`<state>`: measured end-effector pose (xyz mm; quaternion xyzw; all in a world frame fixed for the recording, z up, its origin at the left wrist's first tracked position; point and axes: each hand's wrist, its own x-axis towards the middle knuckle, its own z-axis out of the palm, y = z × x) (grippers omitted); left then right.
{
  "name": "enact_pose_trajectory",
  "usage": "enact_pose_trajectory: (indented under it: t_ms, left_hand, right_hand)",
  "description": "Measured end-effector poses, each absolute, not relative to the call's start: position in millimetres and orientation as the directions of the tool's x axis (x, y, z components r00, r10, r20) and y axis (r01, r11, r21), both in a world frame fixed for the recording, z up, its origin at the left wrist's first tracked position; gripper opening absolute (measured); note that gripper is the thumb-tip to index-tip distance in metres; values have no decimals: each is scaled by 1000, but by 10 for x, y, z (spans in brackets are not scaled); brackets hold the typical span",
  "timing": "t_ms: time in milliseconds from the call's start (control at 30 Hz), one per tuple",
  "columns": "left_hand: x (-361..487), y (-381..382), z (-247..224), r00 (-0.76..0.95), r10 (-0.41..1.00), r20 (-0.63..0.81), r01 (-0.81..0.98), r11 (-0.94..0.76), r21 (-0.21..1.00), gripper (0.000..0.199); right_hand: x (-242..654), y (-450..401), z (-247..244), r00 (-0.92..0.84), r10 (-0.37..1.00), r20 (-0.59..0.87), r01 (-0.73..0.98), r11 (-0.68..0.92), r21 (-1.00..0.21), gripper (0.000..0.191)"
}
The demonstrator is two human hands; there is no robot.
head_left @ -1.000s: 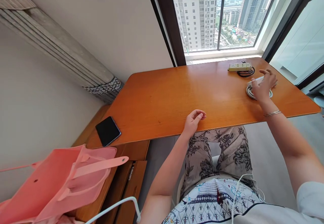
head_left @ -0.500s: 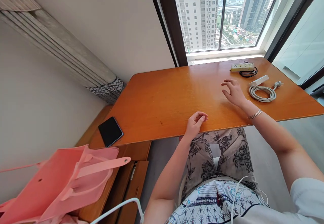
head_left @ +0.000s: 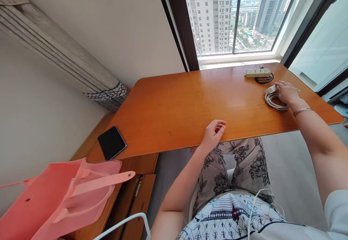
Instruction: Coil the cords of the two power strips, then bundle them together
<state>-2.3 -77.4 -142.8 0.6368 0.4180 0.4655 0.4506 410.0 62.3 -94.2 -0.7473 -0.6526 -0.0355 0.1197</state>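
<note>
On the right side of the desk lies a white extension cord [head_left: 269,102], its cable wound in a loop with a small socket block at the top left. My right hand [head_left: 287,94] has its fingers bent around that block, and it covers part of the coil and most of the plug. My left hand [head_left: 214,133] rests near the front edge, loosely curled with thumb and fingers a little apart, holding nothing. Just beyond the right hand sits a pale yellow power strip [head_left: 257,73] with a black cable [head_left: 263,79] bundled beside it.
The orange-brown wooden desk [head_left: 174,106] stands against a window. A black tablet [head_left: 112,143] lies at its left end. Below that is an open pink bag [head_left: 67,196] over wooden drawers [head_left: 143,196]. A white cable [head_left: 252,211] hangs over my lap.
My right hand has moved right and slightly away from me, from bare desk onto the extension cord's block. My left hand stays near the edge, its fingers a bit more spread. The view shifted slightly.
</note>
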Motion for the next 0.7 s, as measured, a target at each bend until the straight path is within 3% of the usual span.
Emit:
enact_pose_trajectory:
  t_ms: [133,233,500,700]
  left_hand:
    - [383,-773,-1299,464,799,382,229,-525,820,28]
    - [754,-645,-1257,599,695,398,283,-649,707,41]
    - [1735,-178,-1231,777,586,229,492,-793,359,68]
    - [2000,-62,-1291,795,603,72,558,-772,305,71]
  right_hand:
    - [4057,649,-1060,134,955,264,990,-121,-65,47]
    - [4029,651,-1108,66,938,339,997,-79,24,41]
    - [3904,636,-1087,2,944,329,988,-52,145,39]
    - [3841,573,-1032,-43,945,324,983,-17,182,37]
